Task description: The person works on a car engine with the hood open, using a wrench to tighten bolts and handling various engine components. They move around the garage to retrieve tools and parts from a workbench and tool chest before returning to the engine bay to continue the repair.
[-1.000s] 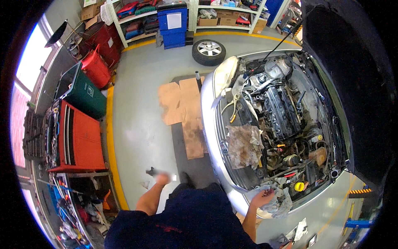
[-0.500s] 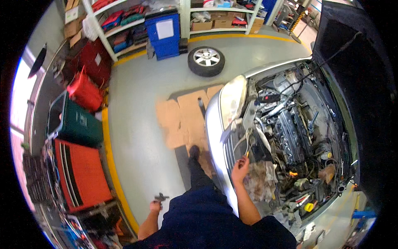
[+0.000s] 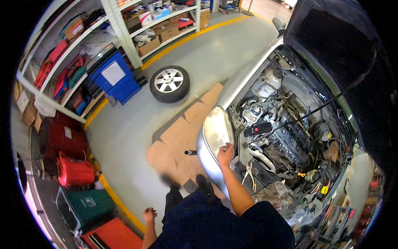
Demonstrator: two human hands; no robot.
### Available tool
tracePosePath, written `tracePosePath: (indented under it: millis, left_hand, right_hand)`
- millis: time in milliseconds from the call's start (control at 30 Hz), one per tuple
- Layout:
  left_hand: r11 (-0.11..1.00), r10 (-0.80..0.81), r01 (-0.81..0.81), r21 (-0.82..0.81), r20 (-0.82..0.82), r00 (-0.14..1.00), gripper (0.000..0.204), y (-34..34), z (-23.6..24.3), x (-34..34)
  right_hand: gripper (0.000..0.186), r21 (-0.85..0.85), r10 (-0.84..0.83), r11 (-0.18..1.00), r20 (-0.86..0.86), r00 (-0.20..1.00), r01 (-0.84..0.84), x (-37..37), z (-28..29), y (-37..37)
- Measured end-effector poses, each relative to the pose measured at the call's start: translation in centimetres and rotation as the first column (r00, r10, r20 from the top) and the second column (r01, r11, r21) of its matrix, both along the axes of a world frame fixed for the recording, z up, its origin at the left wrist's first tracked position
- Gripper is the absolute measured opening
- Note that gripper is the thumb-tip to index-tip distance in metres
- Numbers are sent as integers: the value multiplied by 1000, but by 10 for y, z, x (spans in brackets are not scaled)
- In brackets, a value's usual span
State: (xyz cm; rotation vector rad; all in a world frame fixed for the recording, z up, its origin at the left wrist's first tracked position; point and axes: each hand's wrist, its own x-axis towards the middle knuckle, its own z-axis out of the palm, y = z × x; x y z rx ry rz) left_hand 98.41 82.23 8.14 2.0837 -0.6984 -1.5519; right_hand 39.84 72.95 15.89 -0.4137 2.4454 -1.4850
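My right hand (image 3: 225, 154) is at the inner edge of the car's headlight (image 3: 217, 130), its fingers slightly apart and nothing seen in them. Just behind it, a pair of pliers (image 3: 249, 176) with pale jaws and yellowish handles lies on the dark panel at the front of the engine bay. Low on my left side, away from the car, hangs my left hand (image 3: 149, 214) with curled fingers. Something dark shows at its fingertips, too small to make out. A black and red handheld device (image 3: 258, 129) rests over the engine (image 3: 292, 143).
Flattened cardboard (image 3: 178, 139) covers the floor before the bumper, with a dark tube-like thing (image 3: 190, 152) near it. Beyond lies a wheel (image 3: 170, 84). The raised hood (image 3: 331, 54) hangs at the right. Left stand a blue bin (image 3: 118, 79), a red can (image 3: 74, 170) and a green bin (image 3: 89, 207).
My right hand has left the pliers and moved forward to the headlight. I have stepped and turned, so the wheel and shelves sit differently. The dark tool in my left hand no longer shows clearly.
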Motion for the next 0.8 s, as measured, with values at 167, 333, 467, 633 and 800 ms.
tracePosePath:
  millis: [167, 333, 467, 633, 800]
  left_hand:
    - [949, -309, 309, 65, -4, 951, 19, -200, -21, -34]
    - [853, -517, 522, 32, -89, 851, 20, -378, -35, -57]
    - [657, -747, 749, 85, -57, 662, 19, -492, -32, -86]
    - [512, -850, 843, 162, -43, 525, 13, -584, -56, -114]
    - [320, -937, 926, 200, -73, 340, 13, -610, -62, -169]
  right_hand:
    - [48, 260, -5, 965, -56, 998, 19, 12, 3, -23]
    - [46, 135, -246, 956, -111, 963, 260, 70, -31, -18]
    - [39, 212, -619, 778, 92, 780, 592, 158, -73, 17]
    - [47, 344, -834, 476, -115, 539, 809, 348, -152, 112]
    - [45, 523, -935, 25, 313, -165, 852, 475, -120, 123]
